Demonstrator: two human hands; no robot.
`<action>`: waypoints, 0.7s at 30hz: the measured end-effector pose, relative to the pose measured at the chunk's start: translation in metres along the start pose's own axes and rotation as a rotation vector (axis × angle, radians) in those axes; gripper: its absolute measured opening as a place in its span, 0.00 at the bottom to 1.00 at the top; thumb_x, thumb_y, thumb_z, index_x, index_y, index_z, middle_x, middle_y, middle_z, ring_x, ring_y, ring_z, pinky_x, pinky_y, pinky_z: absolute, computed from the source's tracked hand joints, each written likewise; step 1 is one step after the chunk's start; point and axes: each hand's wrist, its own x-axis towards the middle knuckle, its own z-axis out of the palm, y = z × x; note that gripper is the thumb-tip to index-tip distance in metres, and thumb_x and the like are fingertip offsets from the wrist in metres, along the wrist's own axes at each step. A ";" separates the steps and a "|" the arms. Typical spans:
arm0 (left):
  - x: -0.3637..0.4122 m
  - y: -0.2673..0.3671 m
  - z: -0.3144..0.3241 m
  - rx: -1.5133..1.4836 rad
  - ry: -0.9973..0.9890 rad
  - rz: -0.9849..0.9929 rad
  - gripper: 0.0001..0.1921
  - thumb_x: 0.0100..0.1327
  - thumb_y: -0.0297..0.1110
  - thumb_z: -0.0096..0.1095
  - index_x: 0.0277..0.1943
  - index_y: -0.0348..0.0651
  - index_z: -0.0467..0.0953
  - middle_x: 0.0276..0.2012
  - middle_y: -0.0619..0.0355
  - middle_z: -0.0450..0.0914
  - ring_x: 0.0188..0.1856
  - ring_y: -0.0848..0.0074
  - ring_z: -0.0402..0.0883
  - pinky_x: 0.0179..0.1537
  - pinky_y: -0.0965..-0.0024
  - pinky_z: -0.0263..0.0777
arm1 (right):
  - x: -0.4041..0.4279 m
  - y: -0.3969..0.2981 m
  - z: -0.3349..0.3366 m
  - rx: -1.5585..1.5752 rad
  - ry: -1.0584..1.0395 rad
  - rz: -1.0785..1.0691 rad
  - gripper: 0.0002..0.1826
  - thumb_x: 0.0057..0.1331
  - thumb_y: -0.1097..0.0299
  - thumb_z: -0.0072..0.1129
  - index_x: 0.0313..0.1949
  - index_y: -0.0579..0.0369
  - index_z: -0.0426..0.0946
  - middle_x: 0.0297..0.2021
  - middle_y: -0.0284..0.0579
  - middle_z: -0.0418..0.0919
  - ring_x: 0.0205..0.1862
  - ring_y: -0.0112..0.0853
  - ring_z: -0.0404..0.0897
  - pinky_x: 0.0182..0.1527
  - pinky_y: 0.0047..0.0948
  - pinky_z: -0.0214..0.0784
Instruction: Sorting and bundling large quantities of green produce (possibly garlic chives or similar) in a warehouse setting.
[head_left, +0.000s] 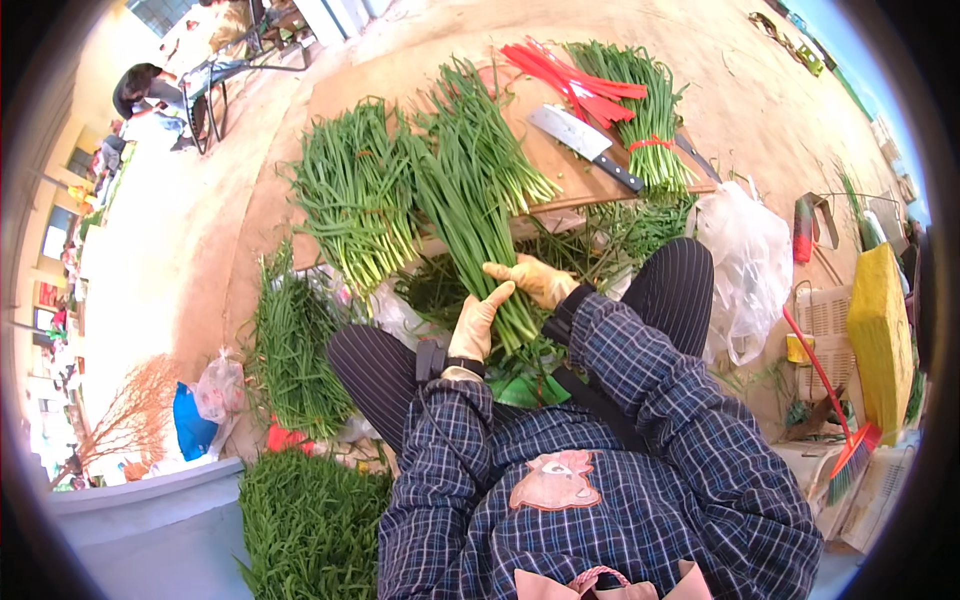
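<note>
Between my gloved hands I hold a bunch of long green garlic chives (469, 217), its pale stem ends towards me and its leaves over the board. My left hand (475, 324) grips the near stems from the left, thumb raised. From the right, my right hand (534, 280) closes round the stems a little higher up. To the left on a wooden board (540, 150) lies a pile of chives (356, 191), and another pile (480, 127) lies behind the held bunch. A cleaver (581, 142) with a black handle rests to the right.
Red ties (574, 79) lie beside a tied chive bunch (652, 120). A white plastic bag (742, 262) hangs at the board's right. More greens (300, 352) lie at my left, near a grey tub (157, 525). A broom (851, 450) and yellow block (877, 337) stand right.
</note>
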 end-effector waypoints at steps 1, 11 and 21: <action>0.001 0.008 0.006 0.081 0.049 0.028 0.31 0.50 0.33 0.72 0.56 0.35 0.67 0.43 0.55 0.78 0.43 0.71 0.78 0.44 0.70 0.73 | 0.000 -0.004 0.004 0.080 0.024 0.042 0.30 0.56 0.58 0.68 0.54 0.60 0.70 0.47 0.42 0.77 0.47 0.30 0.74 0.54 0.30 0.65; -0.003 0.129 0.050 0.478 -0.093 0.646 0.25 0.49 0.34 0.70 0.49 0.33 0.71 0.41 0.51 0.79 0.41 0.68 0.80 0.45 0.70 0.76 | -0.007 -0.125 0.040 -0.322 -0.087 -0.705 0.31 0.56 0.63 0.67 0.56 0.62 0.66 0.48 0.41 0.76 0.49 0.28 0.73 0.53 0.28 0.67; 0.108 0.145 -0.014 0.764 -0.375 0.776 0.16 0.63 0.31 0.51 0.54 0.45 0.69 0.54 0.57 0.71 0.51 0.69 0.72 0.52 0.68 0.70 | 0.074 -0.117 0.013 -0.803 0.164 -0.875 0.20 0.58 0.60 0.63 0.48 0.51 0.76 0.40 0.50 0.80 0.40 0.40 0.80 0.46 0.33 0.71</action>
